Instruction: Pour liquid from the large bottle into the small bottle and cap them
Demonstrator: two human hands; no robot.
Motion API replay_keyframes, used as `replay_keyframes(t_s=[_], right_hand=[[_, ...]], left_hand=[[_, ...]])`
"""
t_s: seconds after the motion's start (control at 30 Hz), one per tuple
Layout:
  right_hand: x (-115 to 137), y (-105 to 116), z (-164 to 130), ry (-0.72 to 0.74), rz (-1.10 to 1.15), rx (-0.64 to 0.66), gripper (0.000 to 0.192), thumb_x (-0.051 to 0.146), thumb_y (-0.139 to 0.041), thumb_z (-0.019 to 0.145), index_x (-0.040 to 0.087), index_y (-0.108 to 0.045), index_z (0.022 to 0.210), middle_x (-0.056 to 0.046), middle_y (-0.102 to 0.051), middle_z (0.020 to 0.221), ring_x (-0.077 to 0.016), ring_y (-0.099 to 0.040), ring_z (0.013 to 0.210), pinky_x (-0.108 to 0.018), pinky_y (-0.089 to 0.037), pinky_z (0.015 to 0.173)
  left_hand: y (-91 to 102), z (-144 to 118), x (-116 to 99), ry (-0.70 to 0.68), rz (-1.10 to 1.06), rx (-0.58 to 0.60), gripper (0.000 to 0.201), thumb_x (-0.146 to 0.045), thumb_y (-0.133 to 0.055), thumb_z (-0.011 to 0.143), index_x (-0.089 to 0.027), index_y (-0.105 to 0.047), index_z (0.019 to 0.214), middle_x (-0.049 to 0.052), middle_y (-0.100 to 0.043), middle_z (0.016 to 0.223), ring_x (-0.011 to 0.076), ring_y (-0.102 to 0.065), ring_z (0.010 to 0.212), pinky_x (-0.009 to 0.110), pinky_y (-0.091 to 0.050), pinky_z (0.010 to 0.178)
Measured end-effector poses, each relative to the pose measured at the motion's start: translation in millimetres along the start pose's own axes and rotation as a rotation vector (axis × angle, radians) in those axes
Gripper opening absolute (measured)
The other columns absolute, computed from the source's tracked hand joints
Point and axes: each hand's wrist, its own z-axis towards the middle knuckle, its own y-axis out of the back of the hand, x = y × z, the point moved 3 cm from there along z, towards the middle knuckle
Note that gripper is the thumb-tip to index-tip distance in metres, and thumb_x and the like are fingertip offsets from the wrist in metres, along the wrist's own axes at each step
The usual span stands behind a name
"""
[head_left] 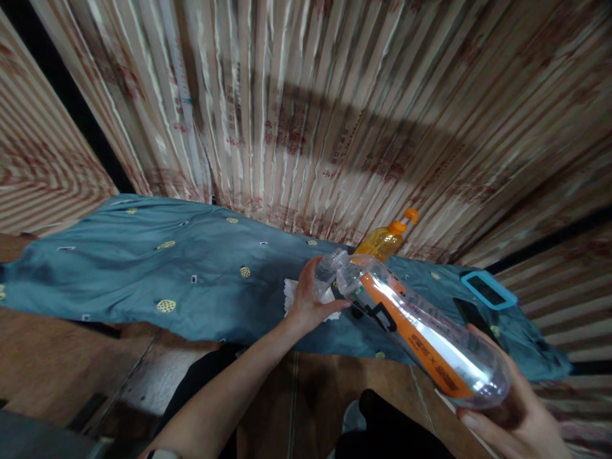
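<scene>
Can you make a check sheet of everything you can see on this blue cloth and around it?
Surface: blue cloth with small yellow round patterns, spread out.
Things in hand: clear plastic bottle with orange label, tilted, neck down-left.
Clutter: white tissue; yellow bottle with orange nozzle; blue-edged phone.
Hands: left hand grips the bottle's neck; right hand holds its base.
Cables: nothing seen.
Surroundings: striped curtain behind; brown floor below.

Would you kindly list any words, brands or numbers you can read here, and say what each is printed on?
None can be read.
Clear plastic bottle, orange label: dark print, too blurred.
Curtain: red marks, too blurred.
Yellow spray bottle: no text shows.
Blue-framed phone: nothing legible.
</scene>
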Motion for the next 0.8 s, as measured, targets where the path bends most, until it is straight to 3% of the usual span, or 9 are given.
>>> replay_keyframes(t_s=[0.33,0.8], right_hand=[[-18.4,9.7,3.6,0.044,-0.024,0.054,0.102,0.037,-0.088,0.080,0.025,-0.031,0.164,-0.011,-0.044,0.156,-0.0341,-0.059,0.126,-0.028,-0.059,0.092],[-5.5,0.3,-0.4,-0.043,0.058,0.016,0.104,0.037,-0.091,0.076,0.021,-0.034,0.161,-0.012,-0.046,0.154,-0.0330,-0.057,0.129,-0.024,-0.056,0.096]], left_hand=[[0.4,-0.1,-1.9,-0.005,-0.006,0.003,0.105,-0.049,-0.095,0.061,-0.023,-0.042,0.147,0.018,-0.049,0.152,0.0401,-0.045,0.147,0.063,-0.033,0.123],[-0.8,3.0,-2.9,0.012,0.013,0.005,0.106,-0.050,-0.095,0.059,-0.023,-0.042,0.147,0.017,-0.048,0.153,0.0398,-0.045,0.146,0.061,-0.033,0.124]])
